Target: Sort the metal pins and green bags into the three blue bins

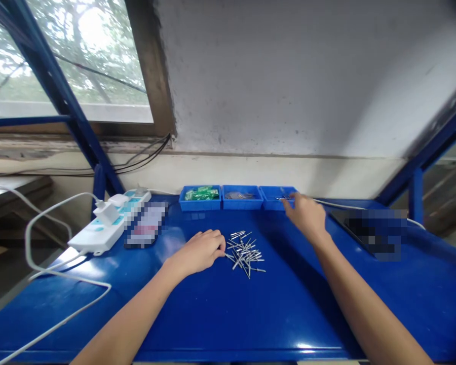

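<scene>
A loose pile of silvery blind rivets (247,253) lies on the blue tabletop in front of me. My left hand (203,249) rests at the pile's left edge, fingers curled, with thumb and forefinger closed around the end of one rivet. My right hand (307,213) reaches over the front of the right-hand blue bin (275,205), thumb and fingers apart. A few thin metal pieces show inside that bin, close to the fingertips. Beside it stand a middle blue bin (242,204) holding small brownish pieces and a left blue bin (200,205) with green packets.
A white power strip (112,223) with plugs and a looping white cable lies at the left. A blurred phone (147,225) is beside it. Another dark, blurred device (370,233) lies at the right. Blue frame posts and a wall bound the table (228,314).
</scene>
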### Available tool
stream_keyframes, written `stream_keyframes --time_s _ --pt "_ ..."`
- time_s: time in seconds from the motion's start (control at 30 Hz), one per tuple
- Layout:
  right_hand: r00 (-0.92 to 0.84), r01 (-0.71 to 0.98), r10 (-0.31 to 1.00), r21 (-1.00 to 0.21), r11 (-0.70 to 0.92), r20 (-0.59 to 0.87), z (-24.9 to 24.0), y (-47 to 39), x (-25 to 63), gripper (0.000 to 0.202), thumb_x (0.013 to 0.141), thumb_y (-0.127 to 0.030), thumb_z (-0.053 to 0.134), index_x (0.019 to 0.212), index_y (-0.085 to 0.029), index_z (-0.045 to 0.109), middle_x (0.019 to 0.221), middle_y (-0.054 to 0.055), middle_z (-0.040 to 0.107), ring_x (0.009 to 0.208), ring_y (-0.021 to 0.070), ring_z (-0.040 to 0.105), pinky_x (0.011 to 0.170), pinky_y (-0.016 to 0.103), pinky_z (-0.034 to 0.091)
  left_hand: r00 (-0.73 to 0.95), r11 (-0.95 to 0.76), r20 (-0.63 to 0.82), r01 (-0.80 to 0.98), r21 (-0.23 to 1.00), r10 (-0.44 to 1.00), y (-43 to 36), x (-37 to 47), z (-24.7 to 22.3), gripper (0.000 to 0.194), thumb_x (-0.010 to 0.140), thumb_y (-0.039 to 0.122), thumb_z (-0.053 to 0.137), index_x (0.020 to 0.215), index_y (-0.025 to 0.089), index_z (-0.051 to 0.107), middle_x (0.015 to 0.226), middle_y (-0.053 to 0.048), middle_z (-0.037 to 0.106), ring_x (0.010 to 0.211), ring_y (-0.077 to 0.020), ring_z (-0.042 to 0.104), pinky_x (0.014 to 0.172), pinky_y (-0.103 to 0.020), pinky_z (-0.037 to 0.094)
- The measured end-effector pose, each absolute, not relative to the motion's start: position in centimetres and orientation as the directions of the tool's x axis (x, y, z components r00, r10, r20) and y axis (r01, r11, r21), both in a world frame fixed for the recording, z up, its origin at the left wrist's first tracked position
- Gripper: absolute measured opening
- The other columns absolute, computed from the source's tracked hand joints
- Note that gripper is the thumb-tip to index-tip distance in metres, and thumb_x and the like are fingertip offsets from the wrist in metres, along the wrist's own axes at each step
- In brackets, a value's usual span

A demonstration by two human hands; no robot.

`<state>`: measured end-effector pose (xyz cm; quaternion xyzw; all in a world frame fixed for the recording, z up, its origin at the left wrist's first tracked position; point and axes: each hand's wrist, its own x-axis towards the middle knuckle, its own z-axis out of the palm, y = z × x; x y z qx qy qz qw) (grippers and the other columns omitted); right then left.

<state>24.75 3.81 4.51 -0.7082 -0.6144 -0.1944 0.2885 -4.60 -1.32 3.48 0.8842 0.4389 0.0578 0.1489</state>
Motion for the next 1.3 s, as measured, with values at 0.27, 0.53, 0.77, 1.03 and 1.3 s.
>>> stream_keyframes --time_s 0.27,0.53,0.77,1.03,1.3 --pt "-0.489 0.727 0.728 -0.236 0.644 0.480 2.2 -0.2 17.4 0.028 0.090 -0.040 0.046 0.105 -0.019 0.057 0.089 0.005 0.064 0.084 0.0180 0.058 0.073 0.029 0.041 0.493 -0.529 0.203 0.729 0.434 0.846 -1.0 -4.5 4.0 0.020 0.092 0.027 0.038 0.079 0.021 0.053 0.079 0.000 0.059 0.079 -0.0173 0.054 0.069 -0.028 0.038" --pt "-0.491 0.766 0.657 -0.076 0.639 0.572 1.8 -1.8 15.4 0.022 0.093 -0.026 0.039 0.086 -0.019 0.059 0.076 0.004 0.060 0.071 0.0150 0.053 0.065 0.028 0.033 0.426 -0.484 0.250 0.629 0.609 0.869 -1.0 -4.0 4.4 0.029 0.093 0.032 0.035 0.073 0.019 0.051 0.071 0.002 0.058 0.067 -0.0133 0.054 0.063 -0.025 0.038" --pt "-0.485 0.740 0.649 -0.121 0.662 0.587 2.2 -1.9 15.6 0.025 0.094 -0.029 0.038 0.086 -0.018 0.059 0.075 0.004 0.060 0.070 0.0145 0.053 0.066 0.026 0.034 0.489 -0.620 0.381 0.625 0.474 0.785 -1.2 -3.8 4.0 0.021 0.093 0.030 0.041 0.089 0.023 0.061 0.087 0.000 0.064 0.085 -0.0161 0.055 0.079 -0.030 0.041" --pt "-0.474 0.707 0.482 -0.007 0.707 0.737 3.4 -1.0 16.8 0.021 0.090 -0.025 0.043 0.079 -0.017 0.059 0.066 0.002 0.059 0.060 0.0126 0.052 0.061 0.026 0.036 0.514 -0.567 0.249 0.683 0.460 0.821 -1.3 -4.0 4.0 0.024 0.093 0.037 0.040 0.096 0.023 0.059 0.088 -0.001 0.064 0.082 -0.0172 0.058 0.072 -0.029 0.043" --pt "0.216 0.933 0.637 -0.348 0.087 0.740 5.6 2.5 23.6 0.046 0.084 -0.044 0.049 0.117 -0.013 0.049 0.088 0.011 0.063 0.073 0.0222 0.058 0.064 0.033 0.041 0.600 -0.600 0.105 0.742 0.299 0.793 -0.5 -4.3 2.2 0.014 0.089 0.027 0.047 0.082 0.022 0.058 0.088 -0.001 0.059 0.087 -0.0199 0.052 0.074 -0.033 0.039"
